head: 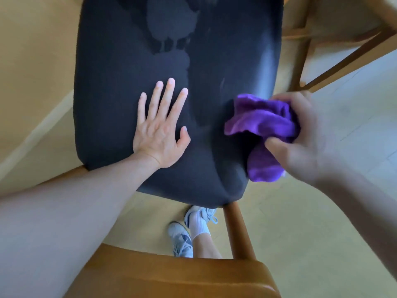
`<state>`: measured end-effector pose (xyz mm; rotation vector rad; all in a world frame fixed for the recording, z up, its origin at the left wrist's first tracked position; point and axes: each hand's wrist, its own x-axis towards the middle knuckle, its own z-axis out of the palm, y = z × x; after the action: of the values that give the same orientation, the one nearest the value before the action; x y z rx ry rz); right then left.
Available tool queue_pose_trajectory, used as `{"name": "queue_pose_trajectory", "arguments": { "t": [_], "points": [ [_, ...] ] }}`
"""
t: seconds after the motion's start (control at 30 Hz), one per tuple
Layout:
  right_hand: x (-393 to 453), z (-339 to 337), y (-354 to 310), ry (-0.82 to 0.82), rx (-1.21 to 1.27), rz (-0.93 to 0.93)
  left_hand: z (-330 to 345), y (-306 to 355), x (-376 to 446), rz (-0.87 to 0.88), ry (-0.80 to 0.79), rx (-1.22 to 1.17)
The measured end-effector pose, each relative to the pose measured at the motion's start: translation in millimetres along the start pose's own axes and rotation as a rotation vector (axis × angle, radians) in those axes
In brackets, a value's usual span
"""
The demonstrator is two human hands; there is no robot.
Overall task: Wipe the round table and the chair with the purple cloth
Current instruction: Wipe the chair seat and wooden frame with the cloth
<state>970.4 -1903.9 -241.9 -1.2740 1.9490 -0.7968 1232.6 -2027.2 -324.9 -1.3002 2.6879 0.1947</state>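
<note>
We hold the cloth (262,123) bunched in our R hand (300,134) at the seat's (120,61) R edge, L hand (160,127) flat on seat, so wipe w/ R.

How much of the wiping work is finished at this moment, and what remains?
In hand: the right hand grips the bunched purple cloth at the right edge of the dark chair seat, while the left hand lies flat on it. No frame shows the tabletop, so its state cannot be judged.
</note>
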Motion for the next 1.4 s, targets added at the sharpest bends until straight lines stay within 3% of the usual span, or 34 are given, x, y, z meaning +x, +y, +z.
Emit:
{"name": "queue_pose_trajectory", "arguments": {
  "t": [0.13,0.23,0.4,0.53,0.6,0.7,0.77,0.87,1.0,1.13,1.23,1.3,1.4],
  "points": [
    [48,38,-20,-0.035,-0.087,-0.029,-6,1,0,-0.014,-0.040,-0.027],
    [40,72,-25,-0.165,-0.359,-0.052,-15,0,-1,-0.014,-0.106,-0.111],
    [-27,73,-14,-0.586,-0.555,-0.283,-50,-2,-17,-0.086,-0.226,-0.171],
    [-31,50,-18,-0.847,-0.638,-0.196,-83,-2,-52,-0.172,-0.276,-0.179],
    [-15,44,-28,-0.715,-0.541,-0.134,-104,2,-62,-0.176,-0.222,-0.222],
    [21,44,-46,-0.222,-0.243,-0.088,-137,18,-74,-0.121,-0.059,-0.265],
    [39,52,-54,-0.100,-0.200,-0.025,-154,32,-92,-0.120,-0.021,-0.282],
    [39,74,-47,-0.281,-0.410,0.021,-163,56,-130,-0.173,-0.042,-0.275],
    [-1,88,-22,-0.392,-0.572,-0.103,-156,81,-172,-0.244,0.004,-0.135],
    [-44,63,4,-0.591,-0.669,-0.217,-153,106,-199,-0.393,0.056,-0.121],
    [-54,36,8,-0.810,-0.737,-0.189,-152,117,-207,-0.495,0.073,-0.133],
    [-51,21,6,-0.791,-0.710,-0.156,-151,120,-207,-0.506,0.066,-0.130],
    [-30,6,-7,-0.498,-0.481,-0.127,-150,121,-205,-0.510,0.066,-0.114]
  ]
}}
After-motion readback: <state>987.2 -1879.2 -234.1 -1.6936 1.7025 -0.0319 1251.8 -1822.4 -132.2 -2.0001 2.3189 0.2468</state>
